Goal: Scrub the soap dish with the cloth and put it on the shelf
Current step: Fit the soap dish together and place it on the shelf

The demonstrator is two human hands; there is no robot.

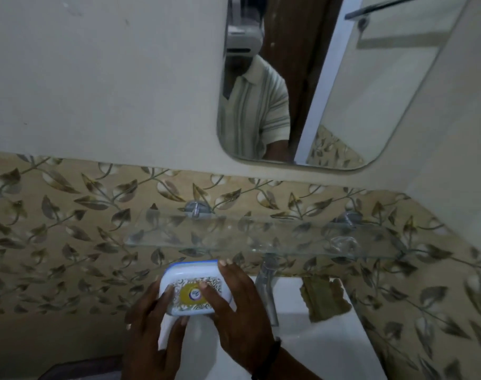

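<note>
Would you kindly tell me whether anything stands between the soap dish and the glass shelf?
Nothing visible does. The soap dish, held by the left hand and right hand, sits just below the glass shelf; the tap stands off to the right.

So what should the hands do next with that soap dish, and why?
Probably raise the soap dish onto the glass shelf: left hand and right hand hold it just below the shelf's front edge, with the white cloth tucked under the left.

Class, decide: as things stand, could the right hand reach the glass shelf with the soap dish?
Probably yes. The right hand grips the soap dish just below the front edge of the glass shelf, and nothing visible lies between them.
</note>
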